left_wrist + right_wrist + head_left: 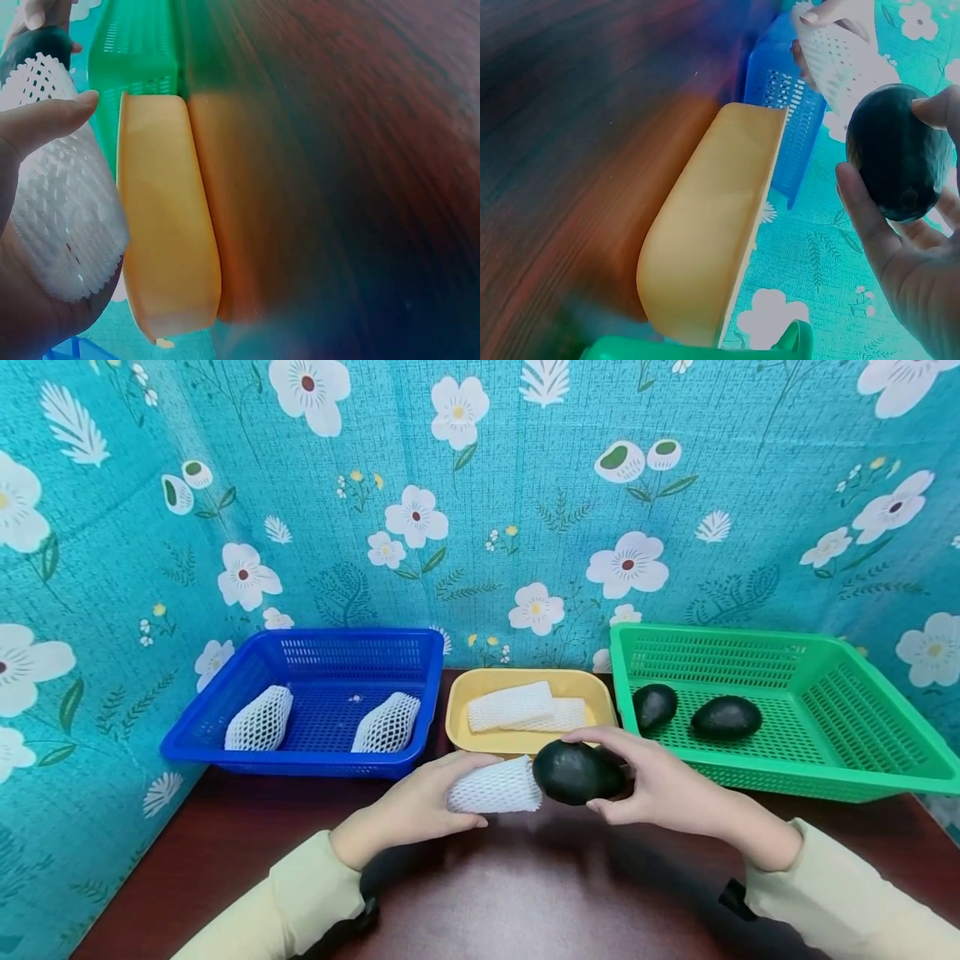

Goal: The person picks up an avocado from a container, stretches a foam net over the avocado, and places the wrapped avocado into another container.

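Note:
My left hand (423,806) grips a white foam net sleeve (495,787), its open end facing right. In the left wrist view the thumb lies across the sleeve (67,202). My right hand (660,777) holds a dark avocado (573,772) between thumb and fingers, its rounded end right at the sleeve's mouth. The right wrist view shows the avocado (896,150) overlapping the sleeve's end (847,67). Both hands are raised in front of a yellow tray (453,727), which contains flat foam net sleeves (517,703).
At the left, a blue basket (300,764) contains two net-wrapped fruits (258,720). A green basket (825,777) on the right has two bare avocados (726,718). All stand on a dark brown table (510,893) before a teal floral cloth (480,527).

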`<state>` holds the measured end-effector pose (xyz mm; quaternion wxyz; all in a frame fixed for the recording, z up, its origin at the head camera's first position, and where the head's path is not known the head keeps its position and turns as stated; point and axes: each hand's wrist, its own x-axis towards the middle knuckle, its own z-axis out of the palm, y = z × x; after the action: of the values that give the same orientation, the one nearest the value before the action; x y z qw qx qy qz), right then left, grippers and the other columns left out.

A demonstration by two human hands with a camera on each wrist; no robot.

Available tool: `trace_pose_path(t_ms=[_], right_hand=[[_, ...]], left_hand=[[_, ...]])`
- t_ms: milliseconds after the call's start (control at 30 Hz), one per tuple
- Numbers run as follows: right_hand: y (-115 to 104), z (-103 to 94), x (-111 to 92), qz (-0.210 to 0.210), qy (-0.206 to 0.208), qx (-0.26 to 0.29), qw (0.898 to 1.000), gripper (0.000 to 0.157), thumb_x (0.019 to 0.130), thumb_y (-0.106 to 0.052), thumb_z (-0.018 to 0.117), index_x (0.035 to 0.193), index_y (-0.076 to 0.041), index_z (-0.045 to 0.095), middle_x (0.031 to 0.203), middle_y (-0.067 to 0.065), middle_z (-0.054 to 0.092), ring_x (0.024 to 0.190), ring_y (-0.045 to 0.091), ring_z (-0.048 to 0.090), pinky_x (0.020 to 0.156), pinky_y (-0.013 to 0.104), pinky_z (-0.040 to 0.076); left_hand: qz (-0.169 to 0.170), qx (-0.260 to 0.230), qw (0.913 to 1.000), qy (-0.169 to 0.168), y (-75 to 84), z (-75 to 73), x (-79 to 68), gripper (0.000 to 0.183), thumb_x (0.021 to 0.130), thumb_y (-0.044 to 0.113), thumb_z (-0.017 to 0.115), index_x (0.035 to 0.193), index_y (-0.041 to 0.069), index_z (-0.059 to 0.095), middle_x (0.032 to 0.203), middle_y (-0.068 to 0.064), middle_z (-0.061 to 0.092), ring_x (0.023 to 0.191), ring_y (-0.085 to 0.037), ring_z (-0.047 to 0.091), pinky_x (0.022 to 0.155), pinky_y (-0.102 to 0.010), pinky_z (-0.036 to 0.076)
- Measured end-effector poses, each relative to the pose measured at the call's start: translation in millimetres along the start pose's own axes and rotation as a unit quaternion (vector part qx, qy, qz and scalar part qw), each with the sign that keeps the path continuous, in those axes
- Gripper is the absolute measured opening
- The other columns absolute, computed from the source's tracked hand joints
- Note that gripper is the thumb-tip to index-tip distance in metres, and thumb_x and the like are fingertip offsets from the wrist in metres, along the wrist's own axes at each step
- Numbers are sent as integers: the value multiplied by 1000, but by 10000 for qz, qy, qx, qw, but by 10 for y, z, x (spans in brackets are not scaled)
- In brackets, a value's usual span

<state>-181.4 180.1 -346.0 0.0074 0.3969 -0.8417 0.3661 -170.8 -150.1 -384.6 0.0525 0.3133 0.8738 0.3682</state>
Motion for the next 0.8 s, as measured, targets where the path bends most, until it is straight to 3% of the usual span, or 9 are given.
trace_pose_path(t_ms=[200,500,800], right_hand=[[11,61,25,-82,-58,212,9997,75,78,-3,85,143,-24,53,133,-1,58,105,17,57,74,30,58],[69,202,46,-257,-228,487,9982,74,77,-1,84,142,-21,55,134,-1,59,106,16,57,68,29,58],[62,296,82,-327,-134,1015,9942,71,80,2,82,143,-16,54,135,7,59,103,21,59,62,31,60]], left_hand=[[104,-157,9998,60,18,50,12,66,83,12,86,142,17,57,129,-1,62,108,-17,59,94,-41,51],[328,-23,9994,135,5,106,27,60,86,12,84,140,16,58,127,0,64,106,-14,61,94,-37,52],[492,-2,9971,583,77,131,55,49,90,14,81,135,13,63,123,1,69,102,-13,64,91,-36,54]])
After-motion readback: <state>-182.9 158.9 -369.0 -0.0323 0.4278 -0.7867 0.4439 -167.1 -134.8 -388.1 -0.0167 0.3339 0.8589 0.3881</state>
